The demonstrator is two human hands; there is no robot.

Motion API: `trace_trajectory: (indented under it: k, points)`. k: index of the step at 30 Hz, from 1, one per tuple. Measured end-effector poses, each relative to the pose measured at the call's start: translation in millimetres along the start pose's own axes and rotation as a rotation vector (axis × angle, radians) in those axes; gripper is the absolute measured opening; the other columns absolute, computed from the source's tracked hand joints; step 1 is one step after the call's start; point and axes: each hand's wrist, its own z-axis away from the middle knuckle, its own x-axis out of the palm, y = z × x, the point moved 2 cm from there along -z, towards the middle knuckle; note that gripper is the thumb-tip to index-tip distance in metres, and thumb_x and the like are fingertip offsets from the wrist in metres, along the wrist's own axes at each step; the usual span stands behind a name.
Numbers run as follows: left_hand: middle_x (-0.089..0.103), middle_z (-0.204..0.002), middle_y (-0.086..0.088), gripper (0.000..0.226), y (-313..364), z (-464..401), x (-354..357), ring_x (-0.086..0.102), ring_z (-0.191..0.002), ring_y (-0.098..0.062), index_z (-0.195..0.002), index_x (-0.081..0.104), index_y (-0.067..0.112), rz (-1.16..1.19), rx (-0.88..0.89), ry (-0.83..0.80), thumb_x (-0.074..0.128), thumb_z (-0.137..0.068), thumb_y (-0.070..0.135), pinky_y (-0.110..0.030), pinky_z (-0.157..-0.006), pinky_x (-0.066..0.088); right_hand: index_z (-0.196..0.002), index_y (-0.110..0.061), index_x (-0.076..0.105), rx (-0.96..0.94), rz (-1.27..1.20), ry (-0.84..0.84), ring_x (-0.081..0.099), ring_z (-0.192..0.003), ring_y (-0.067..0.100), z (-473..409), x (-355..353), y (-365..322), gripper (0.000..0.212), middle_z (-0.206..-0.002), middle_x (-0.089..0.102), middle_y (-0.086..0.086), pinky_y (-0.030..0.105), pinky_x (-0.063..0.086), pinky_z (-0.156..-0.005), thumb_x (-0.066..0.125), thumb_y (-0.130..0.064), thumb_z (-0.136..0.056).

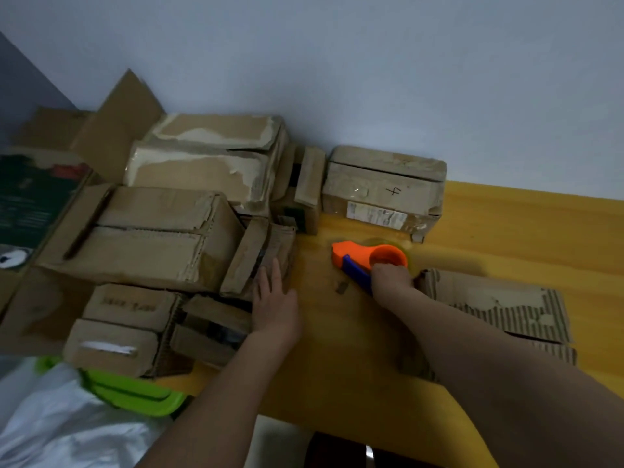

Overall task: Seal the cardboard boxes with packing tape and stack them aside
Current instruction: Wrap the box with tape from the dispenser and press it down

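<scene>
Big yellow table (pixel 506 231) against a pale wall. On its left side, a heap of brown cardboard boxes (pixel 202 163), some piled two high, many with loose or torn flaps. Biggest of them, a long box (pixel 135 238) in the middle of the heap, its top seam looking not quite closed. At the back by the wall, a marked box (pixel 381 190) with a pen scribble and a torn label. On the right, a flat torn cardboard sheet (pixel 489 302), partly under the right arm. At the near left, a white plastic bag (pixel 50 417) and a green lid (pixel 135 390), just beside the heap.

Smaller now: a little box (pixel 260 255) at the heap's right edge, flaps sticking up, not taped as far as can be told. Left hand (pixel 273 298) flat, fingers straight, touching this little box on its near side. Orange and blue tape gun (pixel 364 258) down on the bare table, between the little box and the torn sheet. Right hand (pixel 391 282) curled tight round its blue handle.

Step in hand, most likely: picking the next box to tape. Next: pull the little box onto the bare patch, push both flaps down flat, put the tape gun's front on one end and run it along the seam. Needs a firm hold from the left hand, or else a sliding box and crooked tape. Stacking aside only after that.
</scene>
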Motion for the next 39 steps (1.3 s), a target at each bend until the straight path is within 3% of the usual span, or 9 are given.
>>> trace_trajectory:
  k: [3,7,12,15,17,22,28,34,39]
  points:
    - [-0.032,-0.155,-0.015,0.023,2.0,-1.9,1.5,-0.023,-0.144,-0.039,-0.116,0.056,0.023,-0.007,-0.012,-0.004,0.055,-0.096,0.035,-0.051,-0.119,-0.003,-0.107,-0.007,0.058,-0.029,-0.274,0.028,0.060,-0.098,0.028,2.3,-14.1,1.2,0.015,-0.108,0.063,0.012,0.034,0.043,-0.073,0.052,-0.012,-0.094]
    - [-0.017,-0.160,-0.016,0.044,15.0,-3.1,-13.8,-0.015,-0.147,-0.035,-0.134,0.045,0.022,0.079,-0.025,0.027,0.053,-0.095,0.039,-0.047,-0.121,0.001,-0.093,0.001,0.062,-0.258,-0.725,0.033,0.052,-0.083,0.023,21.8,-52.3,6.0,0.018,-0.090,0.059,0.014,0.030,0.039,-0.072,0.062,-0.017,-0.091]
    - [0.049,-0.144,-0.008,0.035,49.5,7.0,-72.8,0.042,-0.132,-0.023,-0.135,0.050,0.012,1.162,-0.020,0.256,0.039,-0.103,0.016,-0.029,-0.104,0.034,-0.111,0.009,0.060,-0.612,-0.964,-0.046,0.064,-0.102,0.030,77.0,-93.8,30.5,0.036,-0.110,0.066,0.027,0.046,0.047,-0.095,0.062,-0.017,-0.087]
    - [0.074,-0.085,0.012,0.046,74.4,28.2,-120.1,0.062,-0.092,-0.009,-0.099,0.063,0.020,1.847,0.069,0.042,0.021,-0.106,0.038,-0.025,-0.081,0.048,-0.121,0.008,0.056,-0.684,-1.024,-0.064,0.063,-0.106,0.028,109.5,-105.7,65.9,0.031,-0.117,0.064,0.022,0.037,0.049,-0.097,0.055,0.001,-0.092]
    - [0.075,-0.084,0.003,0.066,86.5,34.4,-138.7,0.064,-0.091,-0.012,-0.097,0.065,0.015,2.026,0.146,-0.064,0.012,-0.102,0.054,-0.030,-0.089,0.045,-0.120,0.008,0.057,-0.723,-1.032,-0.092,0.062,-0.102,0.024,128.0,-107.3,92.3,0.030,-0.112,0.066,0.020,0.033,0.050,-0.093,0.055,0.001,-0.091]
    - [0.063,-0.117,-0.025,0.080,129.4,49.4,-152.2,0.057,-0.117,-0.035,-0.108,0.064,-0.002,2.020,0.266,-0.174,0.018,-0.097,0.062,-0.048,-0.108,0.038,-0.104,-0.002,0.063,-0.644,-0.966,-0.104,0.066,-0.085,0.008,157.8,-109.9,155.7,0.017,-0.091,0.073,-0.001,0.018,0.049,-0.076,0.056,0.005,-0.090]
    - [0.065,-0.114,-0.021,0.071,184.7,74.9,-143.2,0.058,-0.112,-0.033,-0.105,0.066,0.000,1.939,0.321,-0.320,0.020,-0.100,0.054,-0.045,-0.105,0.039,-0.086,-0.004,0.058,-0.543,-1.004,-0.149,0.059,-0.069,0.012,177.4,-103.5,198.0,0.023,-0.078,0.065,0.004,0.020,0.044,-0.061,0.071,-0.022,-0.080]
    - [0.068,-0.104,-0.011,0.054,207.1,78.8,-135.8,0.061,-0.097,-0.023,-0.104,0.070,0.009,1.928,0.247,-0.398,0.030,-0.103,0.045,-0.036,-0.083,0.049,-0.117,0.001,0.055,-0.475,-1.079,-0.128,0.062,-0.097,0.029,184.2,-98.7,225.7,0.053,-0.114,0.064,0.021,0.041,0.046,-0.087,0.068,-0.031,-0.078]
    - [0.068,-0.094,-0.003,0.023,215.9,83.0,-134.3,0.060,-0.086,-0.016,-0.089,0.078,0.019,1.884,0.234,-0.460,0.061,-0.084,0.033,-0.031,-0.081,0.047,-0.119,0.001,0.054,-0.449,-1.097,-0.133,0.060,-0.104,0.038,184.5,-96.2,242.2,0.061,-0.118,0.061,0.024,0.050,0.042,-0.095,0.073,-0.035,-0.073]
